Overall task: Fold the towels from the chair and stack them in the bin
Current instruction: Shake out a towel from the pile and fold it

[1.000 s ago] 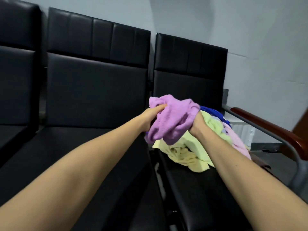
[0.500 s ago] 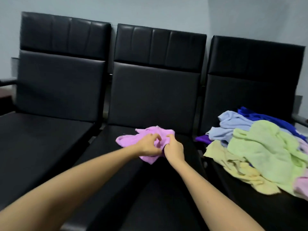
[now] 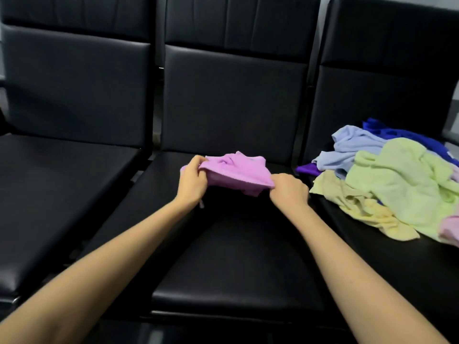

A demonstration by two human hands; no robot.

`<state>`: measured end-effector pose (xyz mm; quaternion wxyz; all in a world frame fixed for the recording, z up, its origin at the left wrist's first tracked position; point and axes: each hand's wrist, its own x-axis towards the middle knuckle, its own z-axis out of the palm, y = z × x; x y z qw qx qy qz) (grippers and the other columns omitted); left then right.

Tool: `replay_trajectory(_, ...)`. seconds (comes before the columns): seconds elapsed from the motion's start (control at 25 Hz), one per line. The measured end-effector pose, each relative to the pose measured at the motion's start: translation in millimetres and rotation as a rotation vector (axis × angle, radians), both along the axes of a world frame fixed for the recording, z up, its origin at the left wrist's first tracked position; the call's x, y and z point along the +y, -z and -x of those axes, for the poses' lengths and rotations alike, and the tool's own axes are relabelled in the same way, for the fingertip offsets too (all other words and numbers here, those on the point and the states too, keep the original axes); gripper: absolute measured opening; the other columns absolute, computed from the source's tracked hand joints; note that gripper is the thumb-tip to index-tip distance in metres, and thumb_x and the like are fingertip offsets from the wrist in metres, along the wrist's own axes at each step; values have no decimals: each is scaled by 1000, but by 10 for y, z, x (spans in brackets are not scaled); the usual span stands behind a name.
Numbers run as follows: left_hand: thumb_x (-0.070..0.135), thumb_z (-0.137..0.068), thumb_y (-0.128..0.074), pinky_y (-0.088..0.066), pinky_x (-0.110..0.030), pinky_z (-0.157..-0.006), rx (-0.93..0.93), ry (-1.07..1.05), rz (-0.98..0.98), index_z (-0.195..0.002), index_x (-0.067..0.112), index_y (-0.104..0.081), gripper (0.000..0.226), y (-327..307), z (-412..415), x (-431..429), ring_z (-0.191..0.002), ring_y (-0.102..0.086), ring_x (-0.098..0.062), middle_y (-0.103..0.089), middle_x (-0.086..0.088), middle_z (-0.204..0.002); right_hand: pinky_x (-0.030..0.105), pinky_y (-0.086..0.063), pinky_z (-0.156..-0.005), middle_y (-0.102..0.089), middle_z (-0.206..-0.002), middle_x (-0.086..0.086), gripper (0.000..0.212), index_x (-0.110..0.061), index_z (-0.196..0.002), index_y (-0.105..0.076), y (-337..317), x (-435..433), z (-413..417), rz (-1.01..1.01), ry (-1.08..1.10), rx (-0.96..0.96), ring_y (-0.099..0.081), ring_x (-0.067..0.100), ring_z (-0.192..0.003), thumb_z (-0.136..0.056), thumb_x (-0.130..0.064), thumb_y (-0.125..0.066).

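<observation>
While I hold the pink-purple towel (image 3: 236,171), the pile (image 3: 387,184) sits close by

While both my arms reach out in front of me, my left hand (image 3: 193,181) pinches the left end of the towel, with my fingers curled round its edge. My right hand (image 3: 289,188) grips the right end, knuckles up, with the cloth tucked under my fingers. The towel is pulled out between my two hands, and it is bunched and wrinkled in the middle. It is over the back part of the middle seat (image 3: 236,256). I cannot tell if its far edge touches the seat. A small pink bit hangs down under my left hand.

On the right chair (image 3: 372,83) lie the other towels, all in a messy heap and not folded. A light green towel (image 3: 397,187) is on top at the front. A yellow towel (image 3: 360,207) lies partly under it, and its corner comes right up beside my right hand. A light blue towel (image 3: 352,147) is behind the green one, and a dark blue towel (image 3: 402,135) is at the very back. A bit of purple towel (image 3: 308,168) peeks out at the left side of the heap. A pale pink towel (image 3: 450,227) shows at the right edge of my view.

The left chair (image 3: 62,182) stands next to the middle one, black like the others
</observation>
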<state>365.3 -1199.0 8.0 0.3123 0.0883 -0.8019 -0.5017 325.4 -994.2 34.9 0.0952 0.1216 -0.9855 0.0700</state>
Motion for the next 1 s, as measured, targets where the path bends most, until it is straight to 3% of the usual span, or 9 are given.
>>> replay_trajectory(0.16, 44, -71, -65, -41, -27, -72, -260, 299, 564, -88, 24, -58, 27, -303, -51, -412, -81, -57, -15, -62, 7, -85, 21, -32, -39, -52, -74, 0, 14, -18, -82, -51, -134, 67, 54, 700, 49, -174, -48, 20, -59, -88, -9, -43)
replay_trajectory(0.28, 49, -71, -65, -45, -33, -70, -660, 312, 987, -71, 17, -54, 34, -175, -123, -548, -78, -56, -22, -57, -1, -80, 25, -37, -54, -56, -85, 1, 11, -20, -82, -50, -128, 78, 27, 744, -87, -176, -52, 20, -71, -89, -13, -45)
replay_trajectory(0.32, 48, -67, -58, -45, -34, -71, -618, 331, 907, -72, 10, -58, 38, -105, -138, -552, -81, -58, -24, -58, -5, -83, 28, -40, -64, -58, -91, 1, 2, -21, -86, -52, -131, 79, -10, 654, -132, -186, -56, 22, -83, -87, -19, -52)
replay_trajectory(0.44, 26, -73, -51, -42, -26, -66, -410, 331, 394, -77, 8, -53, 19, 10, -163, -461, -81, -54, -19, -57, -3, -81, 32, -41, -82, -59, -116, -4, 59, -34, -129, -45, -53, 123, -47, -46, -109, -259, -57, 25, -111, -76, -50, -66)
replay_trajectory(0.52, 6, -85, -49, -38, -21, -63, -313, 296, 247, -77, 18, -43, 16, 16, -117, -426, -80, -47, -15, -51, 4, -77, 31, -41, -81, -59, -124, 1, 55, -35, -134, -43, 36, 132, -47, -261, -62, -195, -56, 27, -115, -82, -39, -61)
replay_trajectory(0.68, 27, -81, -70, -46, -25, -78, -496, 471, 514, -100, 20, -58, 24, 11, -178, -426, -90, -59, -13, -63, 6, -95, 28, -38, -67, -66, -99, 10, 12, -13, -89, -60, 108, 90, 124, -27, -47, -64, -63, 30, -96, -84, -17, -50)
replay_trajectory(0.8, 34, -66, -72, -47, -28, -70, -620, 411, 760, -78, 19, -60, 23, 36, -190, -498, -82, -62, -21, -67, -2, -84, 22, -37, -58, -63, -65, -8, 7, -24, -82, -54, -13, -26, 97, 225, -132, -227, -62, 9, -63, -87, -20, -58)
replay_trajectory(0.88, 23, -61, -52, -45, -27, -59, -490, 424, 484, -66, 17, -52, 8, 41, -196, -467, -73, -60, -27, -61, -7, -72, 23, -32, -42, -57, -50, -8, 11, -28, -84, -55, -111, -55, -94, 724, -163, -374, -49, 8, -41, -93, -29, -49)
replay_trajectory(1.0, 4, -80, -48, -41, -26, -54, -251, 297, -76, -74, 14, -48, 12, 32, -185, -381, -66, -53, -21, -54, -9, -72, 20, -35, -42, -60, -61, -5, 15, -27, -83, -58, -213, 11, -196, 770, -310, -473, -54, 13, -49, -91, -39, -54)
